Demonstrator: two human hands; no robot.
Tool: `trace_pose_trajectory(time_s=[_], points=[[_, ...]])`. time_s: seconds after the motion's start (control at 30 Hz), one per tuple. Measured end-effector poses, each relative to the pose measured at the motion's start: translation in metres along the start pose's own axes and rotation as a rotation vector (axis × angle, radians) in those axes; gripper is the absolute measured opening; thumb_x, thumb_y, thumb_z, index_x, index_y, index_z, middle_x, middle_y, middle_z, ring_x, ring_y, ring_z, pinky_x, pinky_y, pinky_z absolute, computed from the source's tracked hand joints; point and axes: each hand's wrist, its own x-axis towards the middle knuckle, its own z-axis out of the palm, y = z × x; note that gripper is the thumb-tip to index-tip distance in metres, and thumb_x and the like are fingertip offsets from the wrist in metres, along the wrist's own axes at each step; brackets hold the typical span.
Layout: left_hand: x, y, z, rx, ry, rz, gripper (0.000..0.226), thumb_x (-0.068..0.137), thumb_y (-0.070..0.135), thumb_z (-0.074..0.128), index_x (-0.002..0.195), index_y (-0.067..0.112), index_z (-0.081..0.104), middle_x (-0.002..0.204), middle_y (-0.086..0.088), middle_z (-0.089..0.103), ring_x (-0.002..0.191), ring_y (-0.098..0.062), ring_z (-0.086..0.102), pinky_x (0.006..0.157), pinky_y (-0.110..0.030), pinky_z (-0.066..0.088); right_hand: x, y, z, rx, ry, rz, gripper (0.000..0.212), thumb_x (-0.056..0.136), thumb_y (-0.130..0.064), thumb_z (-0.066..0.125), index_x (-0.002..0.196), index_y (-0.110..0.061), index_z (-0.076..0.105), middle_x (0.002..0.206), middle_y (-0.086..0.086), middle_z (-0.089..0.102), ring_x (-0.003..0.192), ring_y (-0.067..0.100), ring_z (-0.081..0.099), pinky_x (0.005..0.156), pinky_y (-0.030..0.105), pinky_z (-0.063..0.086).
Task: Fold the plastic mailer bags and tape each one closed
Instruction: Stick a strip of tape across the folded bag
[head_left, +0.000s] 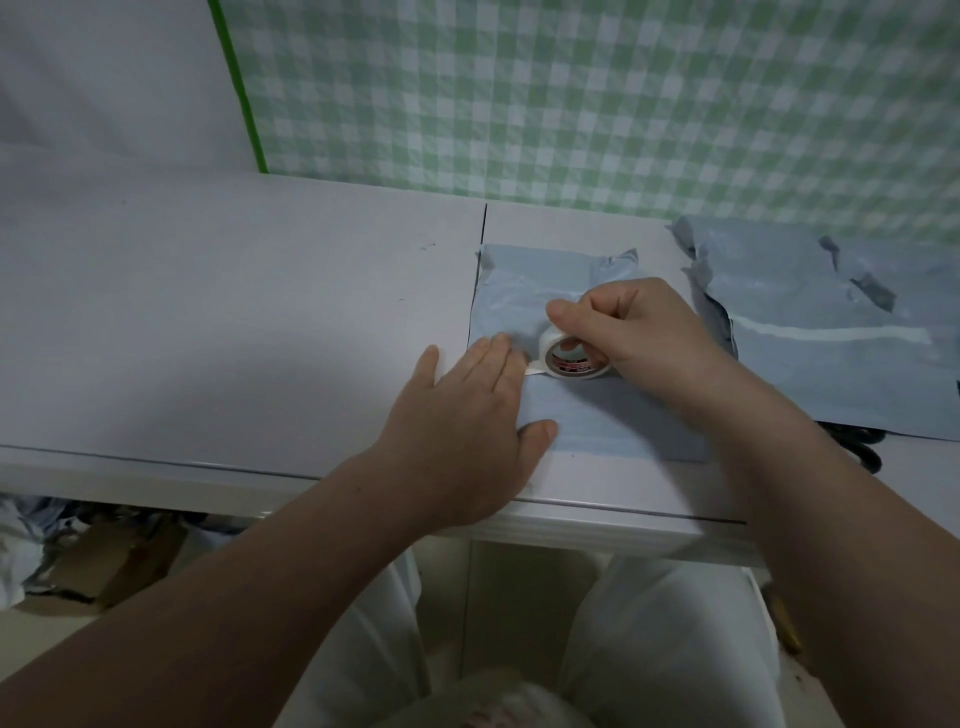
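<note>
A folded grey-blue mailer bag (597, 415) lies flat on the white table (234, 312), just right of the table's seam. My right hand (639, 327) grips a small white tape roll (571, 358) that stands on the bag, a finger through its core. A short strip of tape runs from the roll to the left, under the fingertips of my left hand (467, 415). That hand lies flat with straight fingers, pressing the tape end and the bag's left edge down.
A pile of loose grey-blue mailer bags (831, 338) lies at the right of the table. Black scissors handles (857, 441) poke out under the pile's near edge. A green checked cloth (571, 93) hangs behind. Cardboard and clutter (93, 561) lie on the floor at the lower left.
</note>
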Motion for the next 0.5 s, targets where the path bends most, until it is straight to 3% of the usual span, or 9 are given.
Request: trace_pose_trajectory(time_s=[0.13, 0.3, 0.5], points=[[-0.001, 0.0, -0.001, 0.009, 0.0, 0.006, 0.069, 0.096, 0.052, 0.012, 0.151, 0.013, 0.0, 0.16, -0.006, -0.002, 0.147, -0.018, 0.0, 0.118, -0.047, 0.005, -0.001, -0.001, -0.012, -0.174, -0.005, 0.006, 0.05, 0.086, -0.037, 0.065, 0.056, 0.001, 0.049, 0.05, -0.001, 0.04, 0.047, 0.005, 0.035, 0.047, 0.019, 0.029], [-0.001, -0.001, 0.0, 0.002, 0.001, 0.008, 0.069, 0.096, 0.053, 0.013, 0.15, 0.012, 0.001, 0.16, -0.006, -0.002, 0.147, -0.019, 0.0, 0.118, -0.048, 0.004, -0.001, -0.006, -0.012, -0.354, 0.007, -0.001, 0.051, 0.087, -0.033, 0.064, 0.047, -0.015, 0.039, 0.037, -0.011, 0.038, 0.041, 0.003, 0.039, 0.044, 0.012, 0.029], [0.001, -0.001, 0.001, -0.025, 0.005, 0.005, 0.074, 0.093, 0.059, 0.011, 0.151, 0.012, 0.003, 0.16, -0.007, 0.0, 0.147, -0.018, 0.002, 0.118, -0.049, 0.005, 0.001, -0.004, -0.003, -0.472, 0.028, -0.045, 0.042, 0.086, -0.035, 0.062, 0.054, -0.011, 0.05, 0.051, -0.001, 0.041, 0.05, 0.011, 0.038, 0.049, 0.025, 0.027]])
